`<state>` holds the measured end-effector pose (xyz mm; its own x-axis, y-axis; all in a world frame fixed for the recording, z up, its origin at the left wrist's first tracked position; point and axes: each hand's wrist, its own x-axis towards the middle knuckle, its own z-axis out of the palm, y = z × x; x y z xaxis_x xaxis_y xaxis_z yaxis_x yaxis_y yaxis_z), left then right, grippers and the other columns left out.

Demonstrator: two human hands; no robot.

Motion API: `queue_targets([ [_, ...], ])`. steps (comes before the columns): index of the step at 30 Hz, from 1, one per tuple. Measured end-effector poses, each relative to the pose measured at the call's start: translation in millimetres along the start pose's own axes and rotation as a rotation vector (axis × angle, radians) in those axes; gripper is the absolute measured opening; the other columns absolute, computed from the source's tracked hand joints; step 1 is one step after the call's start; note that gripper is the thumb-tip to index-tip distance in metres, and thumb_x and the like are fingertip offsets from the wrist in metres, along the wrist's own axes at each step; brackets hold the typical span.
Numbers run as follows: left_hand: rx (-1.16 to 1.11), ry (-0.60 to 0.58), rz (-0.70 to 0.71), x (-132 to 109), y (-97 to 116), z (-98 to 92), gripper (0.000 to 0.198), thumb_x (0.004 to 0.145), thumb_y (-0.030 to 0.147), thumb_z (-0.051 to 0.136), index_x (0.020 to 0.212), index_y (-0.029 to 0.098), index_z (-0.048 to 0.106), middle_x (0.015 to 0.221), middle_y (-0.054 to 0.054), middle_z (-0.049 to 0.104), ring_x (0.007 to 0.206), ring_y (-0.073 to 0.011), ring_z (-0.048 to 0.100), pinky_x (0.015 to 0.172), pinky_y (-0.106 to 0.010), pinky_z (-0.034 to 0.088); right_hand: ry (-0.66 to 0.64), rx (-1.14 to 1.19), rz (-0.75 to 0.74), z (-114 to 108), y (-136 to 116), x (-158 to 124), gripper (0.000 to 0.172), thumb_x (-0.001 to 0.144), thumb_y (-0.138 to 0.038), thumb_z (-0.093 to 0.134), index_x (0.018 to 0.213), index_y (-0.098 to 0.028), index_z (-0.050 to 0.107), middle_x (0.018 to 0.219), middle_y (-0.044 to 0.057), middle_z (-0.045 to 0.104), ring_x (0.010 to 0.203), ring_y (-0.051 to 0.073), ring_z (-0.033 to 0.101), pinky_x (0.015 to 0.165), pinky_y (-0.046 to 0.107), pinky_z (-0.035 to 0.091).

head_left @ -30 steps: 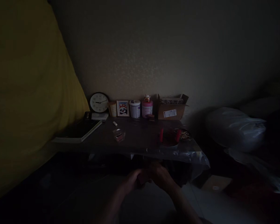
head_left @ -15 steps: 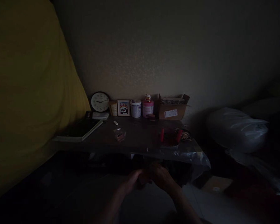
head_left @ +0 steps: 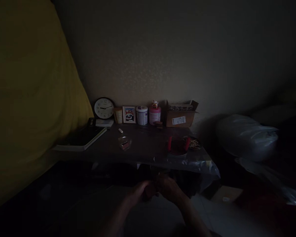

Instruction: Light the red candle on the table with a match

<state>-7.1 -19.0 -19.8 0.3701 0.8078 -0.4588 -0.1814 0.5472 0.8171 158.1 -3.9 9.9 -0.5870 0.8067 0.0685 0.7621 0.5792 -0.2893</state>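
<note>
In the dim light below the table's front edge, my left hand (head_left: pixel 138 191) is closed round a small dark reddish block-like piece (head_left: pixel 150 191). My right hand (head_left: pixel 168 187) meets it from the right, fingers curled in at the piece's right side. What the right fingertips pinch is too dark to make out. On the tabletop (head_left: pixel 143 141) ahead lies a clear packet (head_left: pixel 124 143) with something reddish in it. A dark tray-like holder with upright red ends (head_left: pixel 169 144) stands to the right.
A plate of thin sticks (head_left: pixel 193 143) sits at the table's right. Along the wall stand a clock (head_left: pixel 104 108), a panda picture (head_left: pixel 129 114), a white tin (head_left: pixel 142 115), a pink tin (head_left: pixel 155 116) and an open carton (head_left: pixel 179 118). A large book (head_left: pixel 82 140) lies left, beside yellow cloth (head_left: pixel 34 98).
The view has shifted slightly, so the table and its things appear a little further left. Both hands stay together at the reddish piece, with only a slight shift of the fingers.
</note>
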Motion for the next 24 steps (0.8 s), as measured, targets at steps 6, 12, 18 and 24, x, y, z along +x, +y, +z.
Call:
queue_targets([
  [6,0.012,-0.036,0.011,5.3,-4.2,-3.8,0.039,0.068,0.046,0.052,0.076,0.012,0.069,0.069,-0.008,0.068,0.051,-0.0134,0.051,0.047,-0.025,0.027,0.045,-0.064,-0.043,8.1,4.8,1.0,0.022,0.083,-0.016,0.045,0.096,-0.017,0.063,0.093,0.008,0.065,0.083,0.017,0.062,0.067,0.021,0.043],
  [12,0.013,-0.028,0.017,5.3,-3.8,-2.8,0.037,0.069,0.043,0.05,0.072,0.012,0.069,0.064,-0.008,0.068,0.047,-0.0126,0.049,0.045,-0.024,0.026,0.057,-0.111,-0.074,12.5,6.4,2.6,0.021,0.082,-0.015,0.045,0.092,-0.016,0.064,0.091,0.009,0.066,0.083,0.018,0.062,0.069,0.022,0.044],
  [18,-0.018,-0.015,0.018,9.7,-7.8,-5.2,0.034,0.067,0.042,0.052,0.073,0.013,0.068,0.068,-0.007,0.068,0.057,-0.0145,0.053,0.049,-0.024,0.029,0.045,-0.112,-0.095,11.9,7.2,3.0,0.021,0.081,-0.015,0.046,0.091,-0.016,0.064,0.091,0.008,0.066,0.083,0.018,0.062,0.068,0.022,0.044],
  [24,0.001,0.019,0.002,3.2,-3.1,-1.3,0.034,0.067,0.043,0.053,0.072,0.013,0.068,0.067,-0.007,0.068,0.051,-0.0138,0.052,0.047,-0.025,0.029,0.045,-0.097,-0.104,8.7,4.9,2.2,0.02,0.082,-0.015,0.046,0.094,-0.014,0.063,0.092,0.009,0.065,0.086,0.018,0.061,0.072,0.023,0.043],
])
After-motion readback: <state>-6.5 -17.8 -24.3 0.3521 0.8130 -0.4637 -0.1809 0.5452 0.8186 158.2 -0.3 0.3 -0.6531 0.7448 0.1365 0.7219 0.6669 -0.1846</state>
